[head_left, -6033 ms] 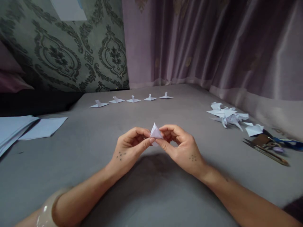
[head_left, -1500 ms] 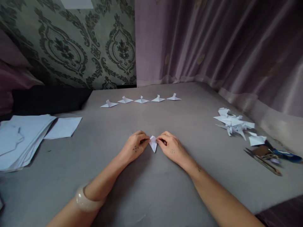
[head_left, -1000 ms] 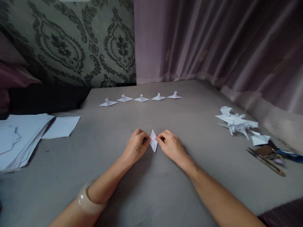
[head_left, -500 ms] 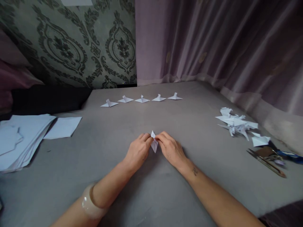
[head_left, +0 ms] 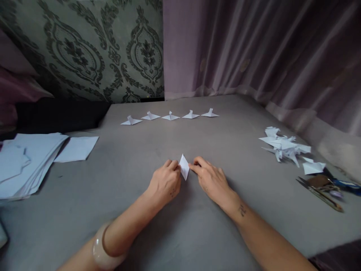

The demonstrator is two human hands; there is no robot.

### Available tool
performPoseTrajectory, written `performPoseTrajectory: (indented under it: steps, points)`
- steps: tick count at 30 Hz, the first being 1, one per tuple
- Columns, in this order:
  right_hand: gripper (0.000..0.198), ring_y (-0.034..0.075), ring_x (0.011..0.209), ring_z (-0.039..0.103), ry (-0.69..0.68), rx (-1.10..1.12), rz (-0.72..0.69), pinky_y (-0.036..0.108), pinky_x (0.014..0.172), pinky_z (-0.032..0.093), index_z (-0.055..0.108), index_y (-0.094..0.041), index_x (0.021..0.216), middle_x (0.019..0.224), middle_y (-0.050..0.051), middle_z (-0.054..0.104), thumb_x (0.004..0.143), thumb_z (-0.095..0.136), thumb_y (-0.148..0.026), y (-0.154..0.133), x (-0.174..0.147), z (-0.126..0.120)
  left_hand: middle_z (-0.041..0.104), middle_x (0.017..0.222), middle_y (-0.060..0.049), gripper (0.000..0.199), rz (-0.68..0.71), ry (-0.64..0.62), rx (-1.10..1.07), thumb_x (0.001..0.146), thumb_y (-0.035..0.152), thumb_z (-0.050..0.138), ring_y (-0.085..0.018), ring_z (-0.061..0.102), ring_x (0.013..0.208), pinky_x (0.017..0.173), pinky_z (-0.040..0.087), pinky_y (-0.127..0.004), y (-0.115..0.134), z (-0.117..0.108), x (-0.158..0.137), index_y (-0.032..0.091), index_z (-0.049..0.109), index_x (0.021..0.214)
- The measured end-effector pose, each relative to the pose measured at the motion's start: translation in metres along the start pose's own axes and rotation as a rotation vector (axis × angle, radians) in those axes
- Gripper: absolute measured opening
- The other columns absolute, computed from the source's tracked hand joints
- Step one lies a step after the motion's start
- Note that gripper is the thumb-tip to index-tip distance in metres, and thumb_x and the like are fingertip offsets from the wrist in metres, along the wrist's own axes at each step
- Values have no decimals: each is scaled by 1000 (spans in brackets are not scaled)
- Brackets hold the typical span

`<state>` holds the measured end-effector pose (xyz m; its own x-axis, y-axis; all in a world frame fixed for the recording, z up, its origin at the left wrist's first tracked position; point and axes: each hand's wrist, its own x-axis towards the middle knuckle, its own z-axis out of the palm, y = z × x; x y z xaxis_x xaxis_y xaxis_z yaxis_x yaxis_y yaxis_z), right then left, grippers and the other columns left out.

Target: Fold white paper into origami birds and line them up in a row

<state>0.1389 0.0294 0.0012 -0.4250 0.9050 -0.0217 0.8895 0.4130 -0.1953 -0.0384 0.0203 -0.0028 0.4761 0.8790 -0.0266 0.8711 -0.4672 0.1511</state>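
Observation:
A small white diamond-shaped piece of folded paper (head_left: 184, 168) stands between my two hands, just above the grey surface. My left hand (head_left: 167, 179) pinches its left corner between thumb and curled fingers. At the right corner is my right hand (head_left: 211, 177), with its thumb and index fingertips meeting the paper's edge and the other fingers curled. The folds on the paper's far side are hidden.
Several folded paper figures (head_left: 170, 116) line the far side of the grey surface (head_left: 158, 143). Paper sheets (head_left: 42, 158) lie at left. On the right are a pile of paper figures (head_left: 284, 145), one more figure (head_left: 313, 166) and thread snips (head_left: 321, 195).
My right hand has drawn slightly right, away from the paper's middle to its corner. More of the paper's face shows now. My left hand keeps its pinch.

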Motion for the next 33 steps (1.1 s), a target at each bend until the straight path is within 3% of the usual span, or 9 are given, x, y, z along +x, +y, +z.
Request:
performPoseTrajectory:
  steps: [4, 10, 16, 21, 28, 33]
  points:
    - [35, 14, 83, 60, 17, 84, 32, 25, 63, 38, 66, -28, 107, 110, 3, 59, 93, 36, -14, 3, 2, 0, 58, 86, -9, 23, -17, 86, -45, 87, 18, 40, -21, 54, 83, 72, 48, -32, 1, -1, 0, 14, 61, 79]
    - [37, 14, 87, 60, 83, 311, 66, 24, 75, 43, 67, -22, 106, 106, 3, 60, 84, 41, -8, 4, 6, 6, 57, 86, -9, 38, -77, 208, 0, 90, 48, 43, -23, 54, 83, 64, 46, -31, 4, 10, 5, 15, 59, 81]
    - [34, 13, 86, 60, 91, 510, 36, 25, 82, 45, 69, -20, 96, 98, 4, 63, 82, 41, -7, 1, 7, 15, 58, 93, -7, 28, -128, 218, -54, 92, 39, 41, -21, 54, 88, 66, 44, -28, 0, 13, 5, 17, 58, 86]
    - [33, 14, 89, 61, 87, 639, -5, 27, 85, 46, 70, -20, 91, 98, 4, 65, 80, 42, -7, 3, 8, 19, 56, 100, -9, 39, -88, 183, -77, 84, 53, 52, -24, 52, 93, 72, 46, -32, -2, 12, 2, 17, 59, 97]
    - [40, 14, 94, 63, 94, 846, -58, 28, 89, 46, 69, -22, 101, 101, 2, 69, 79, 40, -6, 2, 10, 24, 57, 95, -11, 25, 51, 109, 51, 93, 27, 40, -22, 53, 85, 74, 48, -34, -4, 6, 3, 13, 61, 98]
    - [30, 15, 84, 65, 195, 851, 103, 29, 81, 49, 70, -20, 90, 89, 3, 72, 78, 43, -11, -2, 12, 27, 61, 87, -11, 25, 77, 120, 130, 91, 19, 39, -24, 56, 79, 65, 48, -34, -1, 5, 5, 12, 63, 91]
